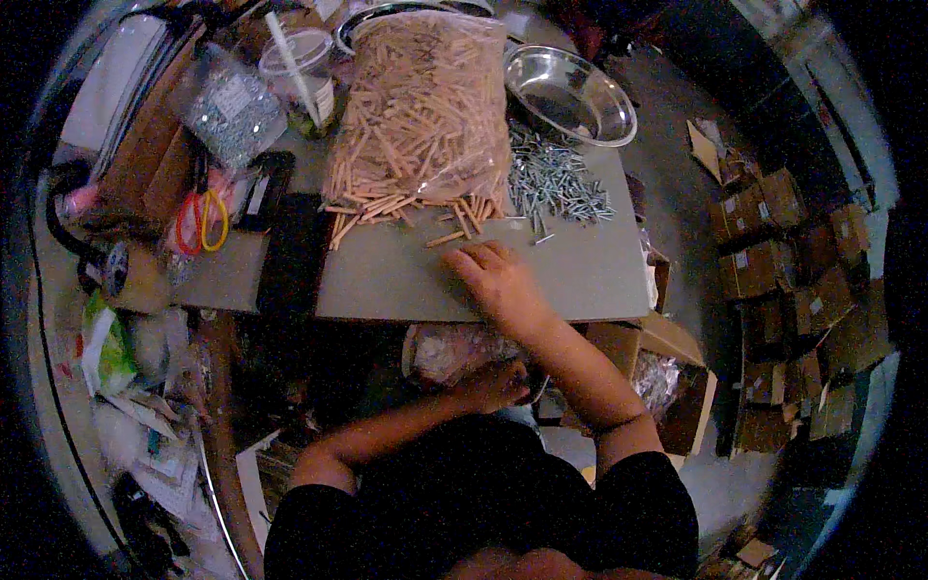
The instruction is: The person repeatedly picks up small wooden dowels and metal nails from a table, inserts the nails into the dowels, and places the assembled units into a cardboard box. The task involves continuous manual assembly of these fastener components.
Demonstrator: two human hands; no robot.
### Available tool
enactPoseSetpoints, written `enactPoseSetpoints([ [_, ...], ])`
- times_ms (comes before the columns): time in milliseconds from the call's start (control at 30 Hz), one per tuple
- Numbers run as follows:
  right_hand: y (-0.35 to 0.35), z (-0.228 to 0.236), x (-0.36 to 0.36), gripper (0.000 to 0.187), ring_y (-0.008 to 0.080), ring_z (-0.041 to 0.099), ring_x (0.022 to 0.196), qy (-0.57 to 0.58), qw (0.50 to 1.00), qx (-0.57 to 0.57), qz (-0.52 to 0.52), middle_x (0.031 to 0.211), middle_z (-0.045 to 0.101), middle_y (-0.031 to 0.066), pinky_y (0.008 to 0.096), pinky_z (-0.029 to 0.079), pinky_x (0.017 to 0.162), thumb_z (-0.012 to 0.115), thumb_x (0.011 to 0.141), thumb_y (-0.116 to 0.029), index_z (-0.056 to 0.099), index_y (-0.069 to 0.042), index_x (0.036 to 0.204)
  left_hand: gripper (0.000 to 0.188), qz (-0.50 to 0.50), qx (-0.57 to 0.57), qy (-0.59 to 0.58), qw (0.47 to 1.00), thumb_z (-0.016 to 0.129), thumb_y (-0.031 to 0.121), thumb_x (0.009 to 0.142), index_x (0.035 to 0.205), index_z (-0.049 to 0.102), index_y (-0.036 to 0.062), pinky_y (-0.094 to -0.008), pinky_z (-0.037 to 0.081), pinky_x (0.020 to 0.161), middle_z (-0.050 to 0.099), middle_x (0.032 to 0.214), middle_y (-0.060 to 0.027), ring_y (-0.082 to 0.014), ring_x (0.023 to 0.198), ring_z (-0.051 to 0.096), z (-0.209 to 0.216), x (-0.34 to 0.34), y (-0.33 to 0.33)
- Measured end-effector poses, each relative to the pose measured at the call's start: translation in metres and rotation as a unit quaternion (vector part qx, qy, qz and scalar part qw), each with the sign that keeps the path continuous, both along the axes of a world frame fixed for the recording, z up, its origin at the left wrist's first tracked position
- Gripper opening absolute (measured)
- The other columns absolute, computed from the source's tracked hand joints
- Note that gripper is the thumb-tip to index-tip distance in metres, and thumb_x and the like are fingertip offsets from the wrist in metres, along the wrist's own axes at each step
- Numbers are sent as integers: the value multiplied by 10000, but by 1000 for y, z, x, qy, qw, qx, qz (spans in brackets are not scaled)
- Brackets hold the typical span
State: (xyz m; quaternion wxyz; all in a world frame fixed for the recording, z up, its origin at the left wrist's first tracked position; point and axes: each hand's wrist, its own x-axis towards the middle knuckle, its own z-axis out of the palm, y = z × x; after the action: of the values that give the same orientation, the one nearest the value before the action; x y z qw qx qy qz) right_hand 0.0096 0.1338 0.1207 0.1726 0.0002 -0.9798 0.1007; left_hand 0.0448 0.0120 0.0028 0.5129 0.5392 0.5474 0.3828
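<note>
My right hand [491, 275] is over the grey tabletop [406, 280], its fingers curled downward just short of some loose wooden dowels [454, 232]. Whatever its fingertips may hold is hidden beneath them. Below the table's front edge, near my lap, my left hand [495, 385] is closed, and I cannot make out anything inside it in the dim light. A large clear plastic bag [420, 106] packed with wooden dowels lies beyond my right hand, with dowels spilling from its near end. Right of the bag is a heap of silvery screws [561, 179].
A shiny metal bowl [570, 94] stands behind the screws. To the left are a bag of small metal parts [232, 106], a lidded plastic cup [298, 58] with a straw, and scissors with red and yellow handles [201, 222]. Cardboard boxes [759, 266] are stacked at right.
</note>
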Motion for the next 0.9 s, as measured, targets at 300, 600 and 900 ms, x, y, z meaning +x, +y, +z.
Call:
enactPoseSetpoints([
  [300,-15,-26,115,286,295,551,901,-11,982,-189,14,964,579,134,332,475,731,599,758,-24,586,-58,1041,374,124,120,-105,979,525,337,898,1054,501,-2,-430,424,858,577,1022,-189,-319,968,549,-86,40,-7],
  [600,-17,-110,187,273,348,572,830,-15,978,-65,-200,950,589,141,422,481,688,611,727,18,597,-53,990,401,152,23,-140,978,731,301,757,1019,549,57,-314,467,719,623,890,-48,-161,814,568,-38,24,-30],
  [900,-28,-88,209,299,340,584,797,-14,936,-190,-296,923,593,166,393,492,663,601,732,16,601,-49,1024,302,95,108,-136,980,798,213,686,718,535,68,-250,423,593,543,668,4,-83,633,489,22,2,-47],
])
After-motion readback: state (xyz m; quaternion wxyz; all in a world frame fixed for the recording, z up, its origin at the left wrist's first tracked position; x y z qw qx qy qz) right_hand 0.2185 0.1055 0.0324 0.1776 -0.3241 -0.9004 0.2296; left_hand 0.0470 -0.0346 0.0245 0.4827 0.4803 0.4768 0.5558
